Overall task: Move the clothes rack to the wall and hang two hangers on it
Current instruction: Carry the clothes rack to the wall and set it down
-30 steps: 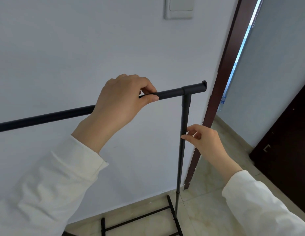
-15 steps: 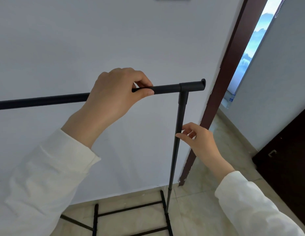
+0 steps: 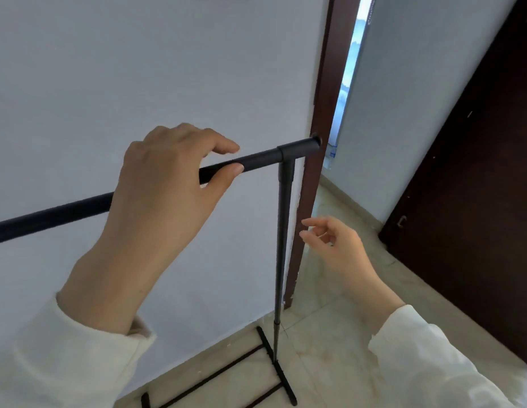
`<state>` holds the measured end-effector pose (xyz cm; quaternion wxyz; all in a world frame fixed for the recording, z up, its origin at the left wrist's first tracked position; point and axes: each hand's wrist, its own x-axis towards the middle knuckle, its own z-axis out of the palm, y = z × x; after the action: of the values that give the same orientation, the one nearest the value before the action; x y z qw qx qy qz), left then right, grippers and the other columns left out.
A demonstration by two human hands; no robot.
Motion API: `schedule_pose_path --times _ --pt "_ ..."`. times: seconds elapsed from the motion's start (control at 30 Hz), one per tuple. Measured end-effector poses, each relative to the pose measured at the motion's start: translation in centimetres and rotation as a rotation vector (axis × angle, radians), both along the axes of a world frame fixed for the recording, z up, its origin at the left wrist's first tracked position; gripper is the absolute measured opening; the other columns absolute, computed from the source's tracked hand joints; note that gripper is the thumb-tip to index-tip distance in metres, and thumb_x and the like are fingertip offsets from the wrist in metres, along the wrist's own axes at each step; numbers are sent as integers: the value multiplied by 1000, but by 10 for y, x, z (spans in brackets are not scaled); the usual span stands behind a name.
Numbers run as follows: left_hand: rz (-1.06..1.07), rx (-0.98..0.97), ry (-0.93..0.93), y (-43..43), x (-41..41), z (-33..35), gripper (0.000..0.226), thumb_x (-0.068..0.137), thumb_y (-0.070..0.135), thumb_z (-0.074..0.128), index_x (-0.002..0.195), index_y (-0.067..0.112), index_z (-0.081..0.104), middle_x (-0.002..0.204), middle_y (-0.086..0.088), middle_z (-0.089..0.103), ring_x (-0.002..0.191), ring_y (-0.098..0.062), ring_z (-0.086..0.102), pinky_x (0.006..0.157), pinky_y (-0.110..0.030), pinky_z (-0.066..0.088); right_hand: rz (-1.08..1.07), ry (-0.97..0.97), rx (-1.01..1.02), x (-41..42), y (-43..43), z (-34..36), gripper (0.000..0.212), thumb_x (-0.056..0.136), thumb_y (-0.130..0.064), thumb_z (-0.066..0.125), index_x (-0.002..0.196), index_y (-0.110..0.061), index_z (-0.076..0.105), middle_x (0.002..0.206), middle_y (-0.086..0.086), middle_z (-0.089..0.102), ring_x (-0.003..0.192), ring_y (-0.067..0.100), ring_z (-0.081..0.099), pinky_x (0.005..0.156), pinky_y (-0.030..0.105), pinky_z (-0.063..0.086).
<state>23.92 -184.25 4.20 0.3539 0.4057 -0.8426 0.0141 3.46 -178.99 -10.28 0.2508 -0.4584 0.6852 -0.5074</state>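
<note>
The black clothes rack stands close to the white wall (image 3: 109, 83). Its top bar (image 3: 256, 159) runs from the left edge to a T-joint, and its upright pole (image 3: 282, 245) drops to the base feet (image 3: 274, 366) on the floor. My left hand (image 3: 162, 195) is over the top bar with the fingers lifted straight off it and the thumb lying along its front. My right hand (image 3: 338, 245) hovers just right of the upright pole, fingers spread, touching nothing. No hangers are in view.
A dark brown door frame (image 3: 324, 113) stands right behind the rack's end, with a narrow bright gap beside it. A dark brown door (image 3: 477, 201) is at the right. The floor (image 3: 330, 334) is pale marble tile.
My right hand has let go of the upright pole and moved a little to the right. My left hand's fingers have uncurled from the top bar.
</note>
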Motion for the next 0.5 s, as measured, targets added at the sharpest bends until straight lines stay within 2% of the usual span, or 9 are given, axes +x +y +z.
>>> schedule_pose_path --times 0.07,0.13,0.17,0.23,0.3,0.37,0.43,0.5 --pt "-97 -56 158 13 1 0 23 86 36 50 101 26 65 90 16 53 88 -3 46 80 -22 34 -75 -62 -10 -1 16 -3 13 80 -26 63 81 -39 59 76 -6 61 64 7 55 50 4 42" --pt "-323 53 315 33 -15 -19 20 88 33 47 97 26 64 85 17 59 85 2 51 79 -13 39 -199 -139 -8 -4 50 -15 16 81 -24 61 78 -39 58 74 -7 63 59 -1 58 48 5 43" --pt "-432 192 371 45 -26 -32 18 89 32 47 95 27 63 83 18 63 85 3 55 79 -8 41 -243 -188 -19 -4 66 -20 15 82 -23 61 78 -37 59 73 -8 63 56 -4 57 48 6 44" --pt "-590 623 419 72 -60 -71 14 88 31 48 91 33 62 81 18 69 84 5 61 76 -5 44 -362 -264 -25 -7 109 -30 13 83 -21 59 78 -33 61 71 -8 64 52 -6 56 48 9 45" --pt "-629 1041 316 105 -98 -125 12 90 25 49 90 30 60 76 15 68 75 2 62 70 -4 45 -497 -322 -31 -12 160 -40 15 84 -17 58 78 -29 62 70 -6 63 51 -5 56 47 10 46" --pt "-618 1328 166 145 -131 -184 12 91 13 49 96 13 60 75 11 63 62 3 59 61 -5 44 -659 -384 -33 -18 221 -50 15 85 -15 56 78 -27 62 70 -4 63 52 -3 57 47 12 46" --pt "-582 1464 4 182 -146 -235 20 90 6 48 104 -3 58 74 4 60 47 9 56 60 -10 44 -797 -470 -24 -18 280 -60 12 86 -14 55 82 -22 63 73 -2 63 58 5 58 50 15 46" --pt "-590 1554 -138 233 -154 -272 23 91 6 47 107 -7 57 79 -3 62 40 11 54 53 -8 42 -971 -547 -33 -10 354 -73 9 87 -14 54 89 -14 63 75 1 63 63 12 57 55 20 44"
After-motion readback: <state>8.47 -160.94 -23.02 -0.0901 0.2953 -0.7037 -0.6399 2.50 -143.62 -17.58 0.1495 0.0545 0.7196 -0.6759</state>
